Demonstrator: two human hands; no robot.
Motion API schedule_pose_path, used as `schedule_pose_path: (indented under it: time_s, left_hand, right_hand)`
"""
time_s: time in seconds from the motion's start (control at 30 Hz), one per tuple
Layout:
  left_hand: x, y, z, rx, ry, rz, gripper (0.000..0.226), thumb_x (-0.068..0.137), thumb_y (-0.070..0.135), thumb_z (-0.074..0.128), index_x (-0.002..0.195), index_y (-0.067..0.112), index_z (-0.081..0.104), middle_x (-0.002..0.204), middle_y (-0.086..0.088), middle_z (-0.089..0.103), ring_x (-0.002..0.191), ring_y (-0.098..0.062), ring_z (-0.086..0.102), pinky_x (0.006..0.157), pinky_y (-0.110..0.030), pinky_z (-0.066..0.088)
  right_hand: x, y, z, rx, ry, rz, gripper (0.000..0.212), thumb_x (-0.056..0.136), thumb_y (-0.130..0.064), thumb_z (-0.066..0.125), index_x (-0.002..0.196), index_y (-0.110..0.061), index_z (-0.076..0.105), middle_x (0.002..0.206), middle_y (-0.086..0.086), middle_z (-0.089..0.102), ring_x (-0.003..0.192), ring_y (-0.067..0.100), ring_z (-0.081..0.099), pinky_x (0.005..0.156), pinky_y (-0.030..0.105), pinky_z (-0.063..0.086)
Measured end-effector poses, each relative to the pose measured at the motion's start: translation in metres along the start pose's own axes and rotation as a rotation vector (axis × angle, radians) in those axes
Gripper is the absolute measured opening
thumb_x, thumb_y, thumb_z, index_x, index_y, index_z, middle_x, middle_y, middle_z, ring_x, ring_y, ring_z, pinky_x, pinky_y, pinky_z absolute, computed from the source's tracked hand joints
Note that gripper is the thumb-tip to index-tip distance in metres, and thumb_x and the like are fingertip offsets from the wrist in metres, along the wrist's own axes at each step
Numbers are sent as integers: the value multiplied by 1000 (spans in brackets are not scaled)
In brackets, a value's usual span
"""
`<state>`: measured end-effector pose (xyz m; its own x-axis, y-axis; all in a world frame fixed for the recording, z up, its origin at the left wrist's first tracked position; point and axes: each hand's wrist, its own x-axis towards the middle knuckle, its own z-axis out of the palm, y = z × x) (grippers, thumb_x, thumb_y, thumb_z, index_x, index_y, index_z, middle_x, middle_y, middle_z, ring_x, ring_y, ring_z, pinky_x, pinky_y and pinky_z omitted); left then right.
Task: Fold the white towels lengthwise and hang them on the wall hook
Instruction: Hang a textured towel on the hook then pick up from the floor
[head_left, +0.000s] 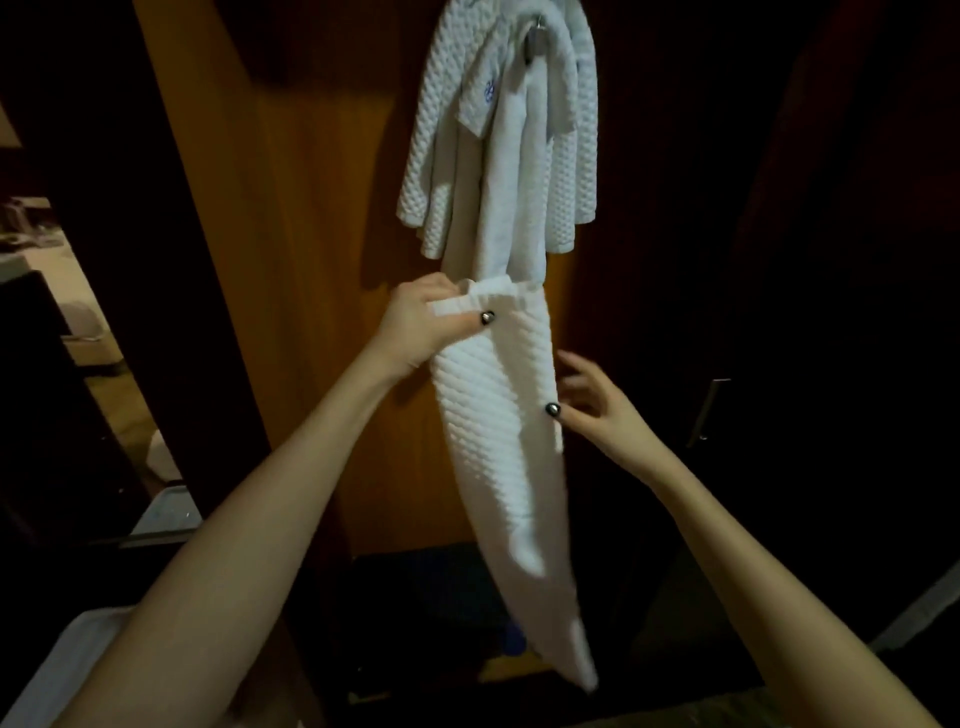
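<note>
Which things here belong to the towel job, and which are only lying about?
Belong to the job:
held white towel
left hand, gripping its top
right hand, touching its edge
hung towels
wall hook

Just there:
door handle
wooden panel

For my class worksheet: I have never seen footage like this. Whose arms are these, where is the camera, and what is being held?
No machine here: a person wears one camera on the head, looking forward and down, so you see their own bare arms. The left hand grips the bunched top of a white towel, which hangs down long and narrow. The right hand touches the towel's side edge, fingers spread. Above, other white towels hang from a hook on a wooden panel.
</note>
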<state>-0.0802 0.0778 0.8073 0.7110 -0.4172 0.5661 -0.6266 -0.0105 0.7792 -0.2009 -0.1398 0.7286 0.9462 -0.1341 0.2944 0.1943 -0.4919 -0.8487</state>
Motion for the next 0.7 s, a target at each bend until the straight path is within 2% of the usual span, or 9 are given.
schedule_pose_path:
  time_s: [0.07,0.2,0.27,0.37,0.43,0.5,0.6,0.63,0.7]
  left_hand:
    - [3,6,12,71,-95,65,28,73,6,81,63,-10,60,77,-6,46,73,-14,49,72,-27,36]
    - [1,10,15,142,-218,138,40,71,16,83,55,11,46,74,4,43,71,-14,43,68,-30,34]
    - [-2,8,8,180,-211,154,45,70,18,83,54,18,41,73,7,42,68,-5,41,65,-22,34]
    - [-6,2,-2,197,-115,172,45,71,14,82,54,12,41,71,5,40,62,-2,36,60,-18,30]
    - [-6,0,-7,239,-78,180,45,72,13,82,54,8,41,70,6,40,60,-2,35,58,-16,29]
    - [-5,-1,-13,314,-53,198,45,76,16,79,53,9,41,69,6,40,59,-4,35,57,-18,28]
    - [-5,-2,-23,358,-21,257,47,92,34,61,52,12,47,66,3,42,57,-3,39,55,-22,28]
    - [-6,-1,-26,368,-26,266,53,95,46,50,53,14,47,63,5,41,54,-2,39,53,-19,26]
    - [-8,2,-32,372,-30,237,71,89,70,31,56,9,43,57,7,36,49,-2,36,48,-15,24]
  right_hand:
    - [12,-27,6,125,35,-150,48,82,-43,73,125,-48,52,125,-10,62,117,7,58,92,20,49]
    - [24,-53,10,143,187,-212,6,91,-20,66,95,-25,69,92,-12,70,88,-1,64,75,17,47]
    - [23,-57,6,196,180,-187,9,93,-13,63,86,-15,69,81,-10,68,76,-2,62,70,15,47]
    - [15,-64,8,165,-1,-158,8,90,-15,67,98,-12,70,92,-5,71,85,1,66,77,17,52]
    - [10,-70,20,89,-103,-135,26,85,-28,73,108,-17,69,100,-4,72,93,6,67,82,23,55]
    - [7,-77,38,-80,-102,-121,37,78,-43,74,109,-24,67,98,-5,71,88,7,66,74,24,53]
    - [12,-83,52,-275,27,-139,15,85,-28,70,83,-14,66,72,-6,61,62,7,54,53,28,42]
    - [14,-82,53,-291,46,-165,16,88,-22,69,79,-9,64,72,-3,58,62,5,50,56,25,39]
    - [15,-83,51,-289,18,-265,8,88,-16,69,86,-8,68,93,-1,57,82,1,51,72,16,43]
